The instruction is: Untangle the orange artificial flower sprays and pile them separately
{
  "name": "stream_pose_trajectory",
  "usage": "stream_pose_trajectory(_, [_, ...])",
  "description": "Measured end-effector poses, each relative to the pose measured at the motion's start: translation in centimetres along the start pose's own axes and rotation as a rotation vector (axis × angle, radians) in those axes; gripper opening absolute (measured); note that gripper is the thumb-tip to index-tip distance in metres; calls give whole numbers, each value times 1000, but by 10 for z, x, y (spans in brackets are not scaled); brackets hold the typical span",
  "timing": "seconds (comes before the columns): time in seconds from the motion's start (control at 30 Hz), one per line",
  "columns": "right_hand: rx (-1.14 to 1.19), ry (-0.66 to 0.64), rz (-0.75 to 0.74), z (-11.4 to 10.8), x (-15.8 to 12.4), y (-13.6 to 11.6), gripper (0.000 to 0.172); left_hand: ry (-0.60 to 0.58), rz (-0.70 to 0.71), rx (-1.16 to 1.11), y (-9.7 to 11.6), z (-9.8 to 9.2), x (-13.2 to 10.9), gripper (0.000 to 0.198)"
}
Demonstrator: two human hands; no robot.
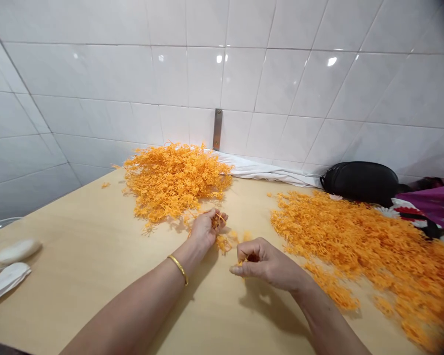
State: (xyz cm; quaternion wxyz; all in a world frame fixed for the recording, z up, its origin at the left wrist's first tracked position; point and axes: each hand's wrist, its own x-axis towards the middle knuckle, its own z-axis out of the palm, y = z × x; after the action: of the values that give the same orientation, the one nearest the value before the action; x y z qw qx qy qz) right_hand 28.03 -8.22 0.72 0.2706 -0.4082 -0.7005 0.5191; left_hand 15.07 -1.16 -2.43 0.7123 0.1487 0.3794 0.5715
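Note:
My left hand [208, 228], with a gold bangle on the wrist, is closed around an orange artificial flower sprig [224, 243], whose stems and small blooms stick out by the fingers. To its right, my right hand [257, 261] pinches a small orange flower piece [244, 260], mostly hidden by the fingers. Beyond my left hand rises a tall heap of orange flower sprigs [173, 180]. A wider, flatter spread of loose orange flower pieces [340, 231] covers the table right of my right hand.
A pale wooden table [107, 246] meets a tiled wall with a metal bracket [217, 129]. White cloth [262, 170] lies along the back edge. At the right are a black pouch [360, 181] and a purple item [432, 202]. White objects [18, 250] rest at the left.

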Motion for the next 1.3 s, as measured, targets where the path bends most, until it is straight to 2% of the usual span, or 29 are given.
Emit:
stream_pose_trajectory(0.07, [5, 98, 27, 1, -1, 1, 25, -15, 13, -23, 5, -3, 2, 5])
stream_pose_trajectory(0.13, [71, 226, 83, -1, 2, 7, 22, -69, -33, -37, 4, -4, 0, 2])
stream_pose_trajectory(0.3, [261, 403, 177, -4, 9, 21, 28, -157, -101, -57, -6, -1, -11, 16])
stream_pose_trajectory(0.4, [291, 445, 146, 2, 12, 19, 28, -184, -104, -56, -10, 0, -13, 19])
stream_pose_trajectory(0.53, [313, 493, 26, 12, 16, 19, 33, -217, -131, -37, -17, 2, -17, 19])
stream_pose_trajectory(0.63, [408, 473, -39, 18, 21, 27, 35, -242, -172, 18, -21, 4, -23, 19])
stream_pose_trajectory(0.7, [415, 465, -69, 20, 24, 32, 30, -252, -198, 44, -22, 6, -26, 18])
stream_pose_trajectory(0.8, [271, 478, -106, 19, 25, 35, 21, -202, -197, 53, -22, 6, -24, 11])
stream_pose_trajectory(0.87, [122, 447, -99, 17, 22, 29, 24, -172, -191, 59, -22, 6, -19, 9])
stream_pose_trajectory(0.93, [15, 339, -71, 16, 15, 18, 28, -167, -191, 58, -21, 4, -12, 11])
stream_pose_trajectory(0.97, [-5, 240, -55, 16, 11, 11, 28, -157, -182, 51, -20, 3, -7, 11])
stream_pose_trajectory(1.03, [10, 39, -41, 14, 3, -1, 24, -113, -131, 35, -14, -1, 1, 9])
stream_pose_trajectory(1.07, [28, -8, -44, 11, -1, -5, 22, -95, -100, 30, -10, -3, 4, 7])
stream_pose_trajectory(1.1, [50, 8, -52, 7, -4, -7, 22, -87, -73, 28, -6, -5, 6, 5])
stream_pose_trajectory(1.13, [83, 84, -60, 2, -6, -8, 22, -92, -60, 30, -2, -7, 7, 2])
stream_pose_trajectory(1.23, [204, 441, -45, -17, -8, 1, 22, -148, -96, 39, 3, -8, 4, 10])
stream_pose_trajectory(1.3, [247, 602, 5, -28, -6, 12, 25, -167, -136, 52, 2, -6, -1, 14])
